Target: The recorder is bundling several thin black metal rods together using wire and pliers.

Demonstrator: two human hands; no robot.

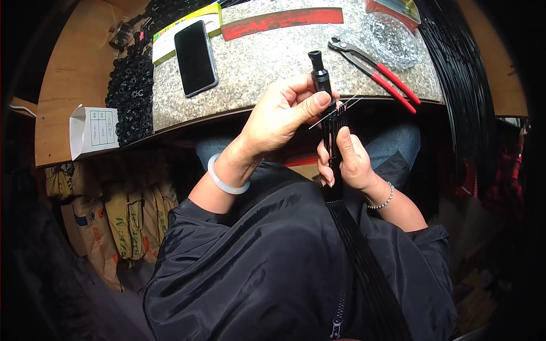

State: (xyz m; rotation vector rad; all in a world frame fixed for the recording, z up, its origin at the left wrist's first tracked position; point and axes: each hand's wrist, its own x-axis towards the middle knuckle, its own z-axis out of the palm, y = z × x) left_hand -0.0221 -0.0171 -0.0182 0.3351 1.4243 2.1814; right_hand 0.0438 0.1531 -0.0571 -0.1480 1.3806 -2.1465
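Note:
In front of my chest my left hand (284, 108) closes around a black tubular piece (321, 79) with a flared upper end, thumb pressed along its side. Below it, my right hand (352, 159) grips a bundle of long thin black rods (364, 256) that resembles an umbrella frame. The bundle runs down across my lap, past the lower edge of the view. A thin wire (319, 123) sticks out crosswise where the rod ends meet the tube. My fingers hide part of that joint. Nippers with red handles (389, 84) lie on the table beyond my right hand.
The speckled tabletop (256, 74) bears a black phone (196, 59), a yellow-green box (165, 42), a worn red strip (281, 23) and a wire coil (392, 42). Small black parts (128, 96) heap at left beside a white carton (94, 132). Long black rods (469, 85) hang at right.

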